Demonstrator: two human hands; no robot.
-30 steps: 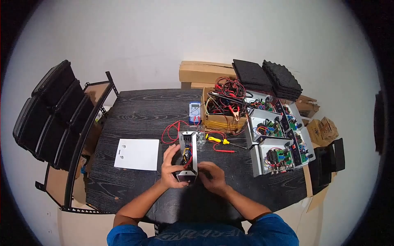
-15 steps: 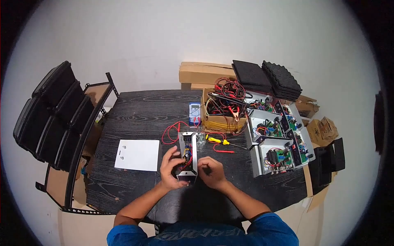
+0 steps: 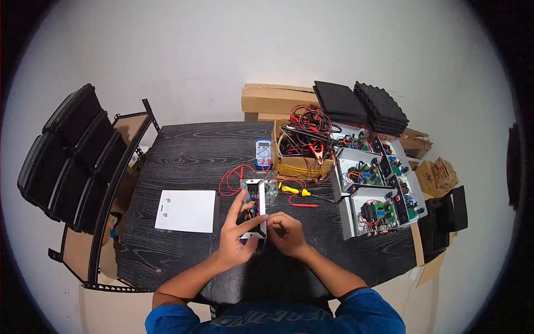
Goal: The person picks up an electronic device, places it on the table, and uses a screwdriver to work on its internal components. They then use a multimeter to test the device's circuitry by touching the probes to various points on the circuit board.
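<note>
A narrow open metal case (image 3: 263, 195) with wires and parts inside stands in front of me on the table. My left hand (image 3: 235, 239) is over its lower left side, fingers spread, one finger reaching across the case to its right wall. The hand covers part of the inside. Against the right wall rests my right hand (image 3: 287, 235), its fingers curled in; whatever they may hold is hidden. Just beyond the case lie a small clear bag (image 3: 271, 191), a yellow-handled screwdriver (image 3: 305, 192) and red test leads (image 3: 221, 182).
A blue multimeter (image 3: 263, 153) lies beside a cardboard box (image 3: 303, 168) full of cables and clips. Several opened white cases with circuit boards (image 3: 384, 211) stand at the right. A white panel (image 3: 186, 211) lies at the left, near a shelf (image 3: 105, 234) with black cases.
My left hand has shifted from around the lower left of the case to above it, fingers spreading and one crossing to the right wall. My right hand has barely moved.
</note>
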